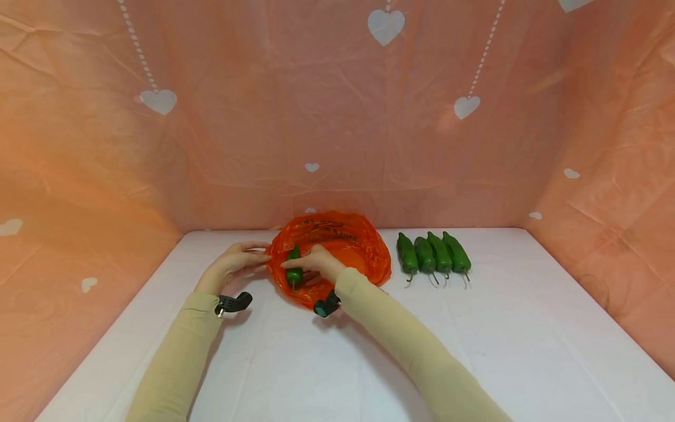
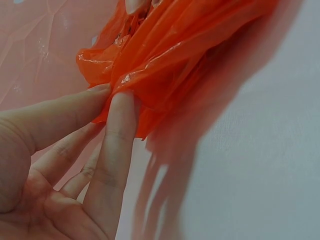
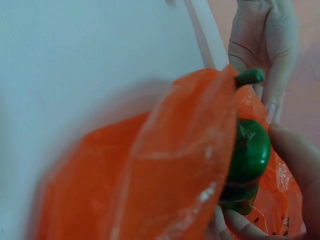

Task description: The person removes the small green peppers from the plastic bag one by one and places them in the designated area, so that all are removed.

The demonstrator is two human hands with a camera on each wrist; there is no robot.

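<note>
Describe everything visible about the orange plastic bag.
The orange plastic bag is thin, glossy, crinkled film, translucent, with dark print near its far rim. It lies on the white table with its mouth spread open toward the person, left of a row of four green peppers. The left hand pinches its left edge between thumb and fingers. The right hand holds a green pepper in the opening, stem toward the person.

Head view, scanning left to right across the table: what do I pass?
Left hand pinching the bag's edge → green pepper gripped by the right hand → orange plastic bag → row of four green peppers.
</note>
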